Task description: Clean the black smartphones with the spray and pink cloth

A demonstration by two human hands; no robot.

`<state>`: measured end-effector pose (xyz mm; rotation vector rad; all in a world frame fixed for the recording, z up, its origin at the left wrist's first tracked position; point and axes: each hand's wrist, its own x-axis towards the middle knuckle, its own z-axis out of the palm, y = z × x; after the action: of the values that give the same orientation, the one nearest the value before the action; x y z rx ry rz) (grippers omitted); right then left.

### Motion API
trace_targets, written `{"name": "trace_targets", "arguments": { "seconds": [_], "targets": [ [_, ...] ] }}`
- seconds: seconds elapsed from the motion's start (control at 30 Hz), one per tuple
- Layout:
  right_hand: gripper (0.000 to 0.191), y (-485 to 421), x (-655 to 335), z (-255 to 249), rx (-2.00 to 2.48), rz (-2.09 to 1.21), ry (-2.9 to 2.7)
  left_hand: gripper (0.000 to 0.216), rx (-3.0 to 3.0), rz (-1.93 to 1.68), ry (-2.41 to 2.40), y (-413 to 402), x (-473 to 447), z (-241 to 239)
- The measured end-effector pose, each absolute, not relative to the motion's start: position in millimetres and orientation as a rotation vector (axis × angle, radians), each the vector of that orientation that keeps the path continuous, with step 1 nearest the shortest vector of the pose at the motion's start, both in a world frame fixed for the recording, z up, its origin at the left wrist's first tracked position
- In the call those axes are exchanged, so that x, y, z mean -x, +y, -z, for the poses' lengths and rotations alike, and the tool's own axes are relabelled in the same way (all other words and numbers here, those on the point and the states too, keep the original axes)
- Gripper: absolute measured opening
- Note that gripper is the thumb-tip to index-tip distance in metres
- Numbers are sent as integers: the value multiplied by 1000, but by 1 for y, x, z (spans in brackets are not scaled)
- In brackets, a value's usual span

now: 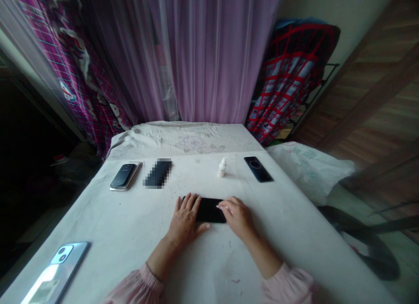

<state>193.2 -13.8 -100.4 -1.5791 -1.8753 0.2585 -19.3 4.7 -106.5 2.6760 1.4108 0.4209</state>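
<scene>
Head view: black phone (209,210) lying flat on the cloth-covered worktop (288,234)

Head camera looks down on the phone, set crosswise near the middle of the worktop. Left hand (185,219) lies over its left end, fingers stretched out and slightly apart, thumb reaching along the near edge. Right hand (238,212) is at the other end, its fingertips pinched together on a slim pale item (225,207), too small to identify, above the dark screen.

Beyond the phone stands a small white bottle (221,169), upright. To its right lies a dark phone (258,169); to its left, a pixelated dark object (158,173), then a small dark handset (123,175) stacked on a paler one (135,176). Near the left corner rests a light blue phone (56,274), camera side up. Purple curtains (216,55) hang behind the worktop.
</scene>
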Motion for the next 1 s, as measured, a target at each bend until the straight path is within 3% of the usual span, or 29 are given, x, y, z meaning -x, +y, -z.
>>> {"name": "trace_targets", "arguments": {
  "seconds": [0.23,0.4,0.53,0.77,1.0],
  "targets": [
    [19,15,-199,103,1659,-387,-1773,69,-2703,-411,1405,9,20,99],
    [16,-14,-206,109,1635,-508,-1715,69,-2630,-409,1643,16,21,97],
    [17,-39,-198,110,1533,-627,-1748,53,-2525,-412,1640,5,22,104],
    [21,-44,-181,110,1453,-426,-1819,71,-2737,-478,1494,-12,15,120],
    [21,-20,-181,106,1504,-336,-1901,65,-2785,-438,1479,-11,11,122]
  ]
}}
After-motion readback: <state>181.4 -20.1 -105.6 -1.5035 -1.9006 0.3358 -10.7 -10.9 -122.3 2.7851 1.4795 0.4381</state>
